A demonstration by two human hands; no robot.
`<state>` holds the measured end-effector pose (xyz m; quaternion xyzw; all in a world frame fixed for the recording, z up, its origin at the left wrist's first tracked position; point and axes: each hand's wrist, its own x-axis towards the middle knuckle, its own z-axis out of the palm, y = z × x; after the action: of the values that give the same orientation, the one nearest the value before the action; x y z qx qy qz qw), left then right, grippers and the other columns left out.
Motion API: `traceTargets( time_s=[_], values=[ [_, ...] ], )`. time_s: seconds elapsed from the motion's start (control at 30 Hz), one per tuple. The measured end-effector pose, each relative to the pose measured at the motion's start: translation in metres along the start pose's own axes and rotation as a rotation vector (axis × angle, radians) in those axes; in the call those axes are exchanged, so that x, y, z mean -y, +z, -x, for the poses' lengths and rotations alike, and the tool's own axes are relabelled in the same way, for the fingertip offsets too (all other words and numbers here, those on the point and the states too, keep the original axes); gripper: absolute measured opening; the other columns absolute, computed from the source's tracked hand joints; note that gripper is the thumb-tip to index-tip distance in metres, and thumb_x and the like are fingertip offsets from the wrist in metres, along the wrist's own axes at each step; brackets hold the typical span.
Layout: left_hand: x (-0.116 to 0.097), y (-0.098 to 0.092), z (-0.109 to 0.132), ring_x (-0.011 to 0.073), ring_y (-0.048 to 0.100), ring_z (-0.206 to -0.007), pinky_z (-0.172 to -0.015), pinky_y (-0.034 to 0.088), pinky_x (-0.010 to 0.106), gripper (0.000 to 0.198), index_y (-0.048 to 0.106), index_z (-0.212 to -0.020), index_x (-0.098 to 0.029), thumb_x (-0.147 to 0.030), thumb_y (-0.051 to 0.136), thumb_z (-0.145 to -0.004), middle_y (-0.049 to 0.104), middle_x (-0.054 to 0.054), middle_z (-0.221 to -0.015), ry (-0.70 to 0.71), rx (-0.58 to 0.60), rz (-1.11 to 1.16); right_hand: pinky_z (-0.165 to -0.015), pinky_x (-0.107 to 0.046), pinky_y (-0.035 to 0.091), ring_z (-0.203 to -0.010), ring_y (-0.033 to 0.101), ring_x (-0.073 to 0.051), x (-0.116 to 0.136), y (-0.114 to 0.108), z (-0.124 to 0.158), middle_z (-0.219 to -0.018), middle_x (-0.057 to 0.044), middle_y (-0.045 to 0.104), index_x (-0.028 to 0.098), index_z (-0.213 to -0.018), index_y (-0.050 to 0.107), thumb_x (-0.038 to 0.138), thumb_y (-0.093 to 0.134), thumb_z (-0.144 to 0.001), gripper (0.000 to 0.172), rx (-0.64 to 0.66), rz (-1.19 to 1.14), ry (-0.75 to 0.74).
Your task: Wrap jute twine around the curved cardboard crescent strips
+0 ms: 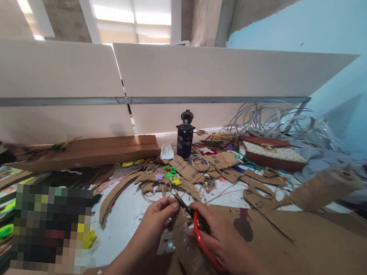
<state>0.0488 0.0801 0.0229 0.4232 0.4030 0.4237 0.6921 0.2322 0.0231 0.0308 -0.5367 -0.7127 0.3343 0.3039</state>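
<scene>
My right hand (226, 237) grips a pair of scissors (197, 228) with red handles, its dark blades pointing up and left. The blade tips lie close to the fingertips of my left hand (160, 217), which are pinched together; what is between them is too small to make out. Below both hands runs a curved cardboard strip (182, 244) with a shiny, tape-like surface. Just beyond my fingers lies an arc wrapped in twine (154, 177), bearing small flowers: a purple one (159, 177), a yellow one (176, 182) and green ones (170, 175).
A dark bottle (184, 139) with its lid up stands behind. To the right are a large twine roll (325, 188), a handbag (272, 154), coiled tubing (265, 121) and a cardboard sheet (315, 247). Cardboard pieces (189, 169) lie ahead; bright flowers (1, 233) lie at left.
</scene>
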Motion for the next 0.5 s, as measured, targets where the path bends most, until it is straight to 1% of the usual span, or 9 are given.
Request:
traceTargets(
  time_s=[0.1, 0.3, 0.43, 0.5],
  values=[
    [0.003, 0.000, -0.002, 0.0131, 0.049, -0.058, -0.056, 0.034, 0.024, 0.025, 0.068, -0.073, -0.017, -0.033, 0.084, -0.062, 0.057, -0.003, -0.063, 0.006, 0.000, 0.000, -0.088, -0.035, 0.045, -0.102, 0.061, -0.026, -0.003, 0.002, -0.001, -0.115, -0.009, 0.067, 0.022, -0.116, 0.059, 0.044, 0.054, -0.097, 0.030, -0.001, -0.005, -0.006],
    [0.010, -0.001, -0.004, 0.0150, 0.055, -0.063, -0.061, 0.038, 0.026, 0.024, 0.071, -0.080, -0.017, -0.033, 0.083, -0.067, 0.062, -0.001, -0.068, -0.005, 0.037, 0.036, -0.087, -0.035, 0.044, -0.102, 0.061, -0.025, -0.005, 0.004, -0.002, -0.115, -0.007, 0.067, 0.023, -0.118, 0.059, 0.043, 0.057, -0.096, 0.029, -0.007, -0.014, 0.011],
    [0.011, -0.002, -0.004, 0.0135, 0.054, -0.060, -0.057, 0.036, 0.024, 0.026, 0.070, -0.078, -0.016, -0.033, 0.085, -0.065, 0.064, -0.001, -0.067, -0.009, 0.014, 0.033, -0.088, -0.035, 0.044, -0.104, 0.061, -0.026, -0.006, 0.005, -0.002, -0.117, -0.008, 0.066, 0.024, -0.120, 0.058, 0.042, 0.058, -0.096, 0.030, -0.021, -0.001, 0.009],
    [0.011, -0.002, -0.004, 0.0123, 0.052, -0.056, -0.055, 0.034, 0.024, 0.027, 0.070, -0.077, -0.016, -0.033, 0.086, -0.064, 0.065, -0.001, -0.066, -0.017, 0.000, 0.028, -0.086, -0.034, 0.044, -0.102, 0.061, -0.025, -0.006, 0.006, -0.002, -0.114, -0.007, 0.067, 0.024, -0.117, 0.059, 0.040, 0.057, -0.096, 0.026, -0.028, 0.007, -0.002]
  ],
)
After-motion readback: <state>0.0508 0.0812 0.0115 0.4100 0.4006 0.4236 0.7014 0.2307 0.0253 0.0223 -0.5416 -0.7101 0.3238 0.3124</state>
